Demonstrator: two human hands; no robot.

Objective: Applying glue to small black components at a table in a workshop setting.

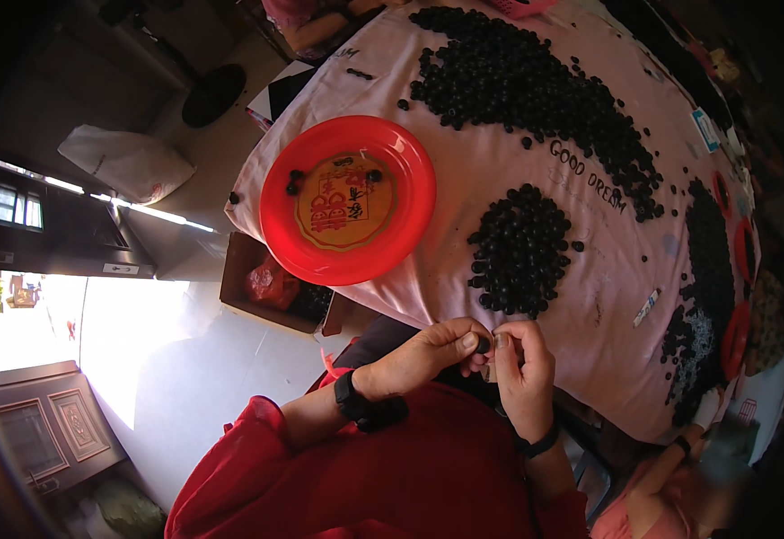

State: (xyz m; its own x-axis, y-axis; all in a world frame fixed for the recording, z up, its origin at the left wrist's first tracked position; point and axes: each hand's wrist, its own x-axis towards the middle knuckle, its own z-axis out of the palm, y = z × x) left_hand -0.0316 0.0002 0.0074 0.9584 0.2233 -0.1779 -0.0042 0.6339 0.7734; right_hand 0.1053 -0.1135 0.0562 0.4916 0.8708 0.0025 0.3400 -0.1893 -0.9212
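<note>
My left hand (437, 349) pinches a small round black piece (483, 345) between thumb and fingers. Close beside it, almost touching, is my right hand (528, 366), its thumb and forefinger pressed together. Whatever sits in that pinch is too small to make out. Both hands are at the table's near edge, just below a rounded pile of black pieces (522, 247). To the left of the pile stands a red plastic plate (277, 202) with a few black pieces on it.
A larger heap of black pieces (518, 76) spreads over the pink tablecloth (428, 242) at the back. More dark pieces (708, 260) lie along the right. An open cardboard box (257, 316) is below the plate. Other people sit at far left and lower right.
</note>
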